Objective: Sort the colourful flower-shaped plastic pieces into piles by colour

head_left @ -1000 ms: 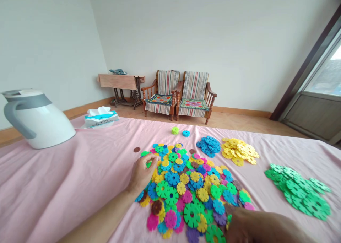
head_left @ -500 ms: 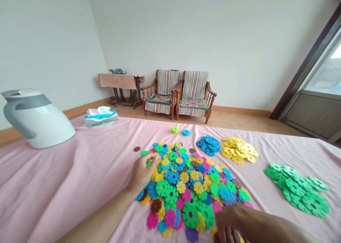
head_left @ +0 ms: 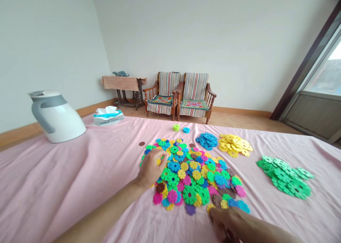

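A heap of mixed coloured plastic flower discs [head_left: 193, 173] lies in the middle of the pink cloth [head_left: 66, 182]. My left hand [head_left: 151, 167] rests on the heap's left edge, thumb and fingers pinched together over a small disc there. At the bottom of the view my right hand [head_left: 230, 224] sits just below the heap's near edge. Its fingers are curled under, and what they hold is hidden. Behind the heap lie sorted piles: blue discs [head_left: 207, 140], yellow discs [head_left: 234, 144], and green discs [head_left: 285, 177] at the right.
A white kettle [head_left: 57, 117] and a tissue pack [head_left: 108, 115] stand at the back left of the cloth. A lime disc [head_left: 176, 127], a blue disc [head_left: 186, 130] and a brown disc [head_left: 141, 143] lie loose. Two striped armchairs [head_left: 181, 95] and a small table [head_left: 124, 83] stand by the far wall.
My right hand has drawn back left and toward me off the heap's near edge. My left hand has shifted slightly right into the discs. The view has turned a little to the left.
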